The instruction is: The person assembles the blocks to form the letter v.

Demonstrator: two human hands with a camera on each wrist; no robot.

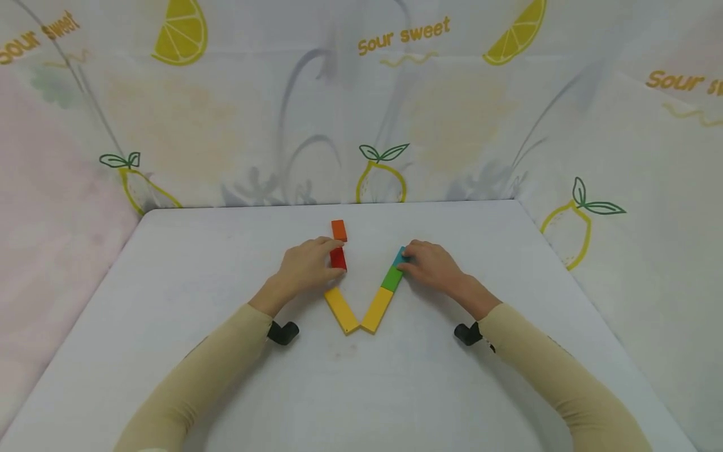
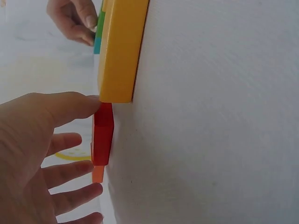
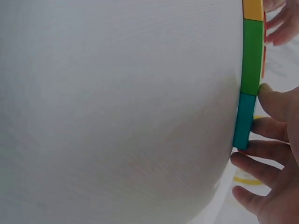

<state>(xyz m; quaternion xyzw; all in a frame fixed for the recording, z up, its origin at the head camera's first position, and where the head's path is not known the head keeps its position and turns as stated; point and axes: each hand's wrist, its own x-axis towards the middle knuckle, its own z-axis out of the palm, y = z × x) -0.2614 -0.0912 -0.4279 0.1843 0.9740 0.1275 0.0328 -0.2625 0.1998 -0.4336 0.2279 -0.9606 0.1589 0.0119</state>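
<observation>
On the white table, several coloured blocks form a V. My left hand (image 1: pixel 307 263) holds the red block (image 1: pixel 337 259) on the left arm, thumb at its near end and a finger by its far end. Beyond it lies an orange block (image 1: pixel 338 230); nearer, past a gap, a yellow block (image 1: pixel 341 311). On the right arm, my right hand (image 1: pixel 432 267) holds the blue block (image 3: pixel 244 121), thumb beside its seam with the green block (image 3: pixel 252 56) and fingers around its far end. Another yellow block (image 1: pixel 376 310) adjoins the green one.
The two yellow blocks meet at the V's near point. A printed cloth (image 1: pixel 254 113) with lemons hangs behind the table (image 1: pixel 350 402). A dark wrist camera (image 1: pixel 283 333) shows under the left sleeve, another camera (image 1: pixel 467 334) under the right.
</observation>
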